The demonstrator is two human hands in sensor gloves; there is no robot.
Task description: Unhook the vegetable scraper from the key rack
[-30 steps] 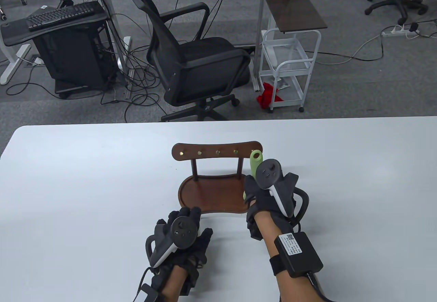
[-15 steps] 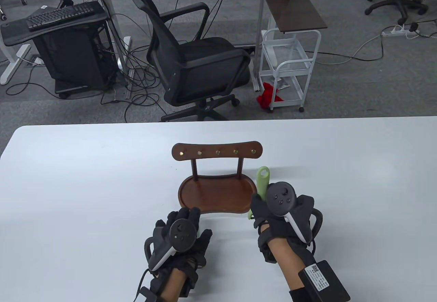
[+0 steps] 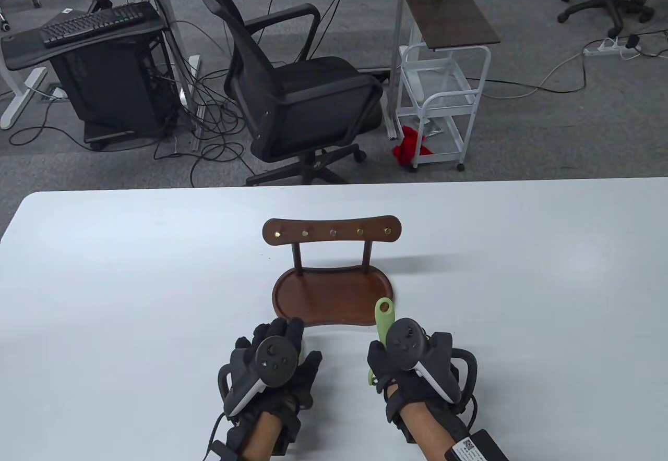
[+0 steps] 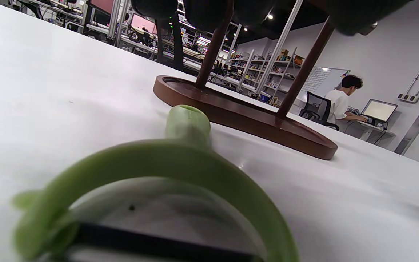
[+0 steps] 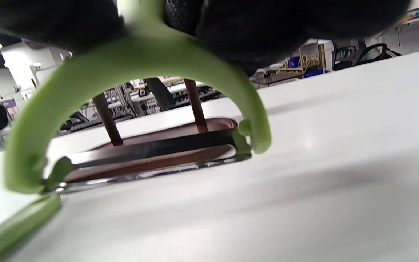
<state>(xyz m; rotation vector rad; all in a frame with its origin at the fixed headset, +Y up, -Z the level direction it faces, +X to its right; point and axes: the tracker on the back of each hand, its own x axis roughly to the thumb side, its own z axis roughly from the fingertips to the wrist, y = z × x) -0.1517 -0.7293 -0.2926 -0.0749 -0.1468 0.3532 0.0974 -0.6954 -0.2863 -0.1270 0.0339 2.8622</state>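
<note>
Two gloved hands are low over the white table. The right hand grips the green scraper by its handle — it is off the brown key rack, just in front of the rack's tray (blade end down by the table). The left hand rests flat beside it, fingers spread, holding nothing.

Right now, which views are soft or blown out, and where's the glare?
Table view: sharp throughout, soft shadows, no glare. Left wrist view: green vegetable scraper fills the foreground badly blurred, key rack in focus. Right wrist view: scraper arch fairly sharp, right hand a dark blur along the top, faint sheen on table.
</note>
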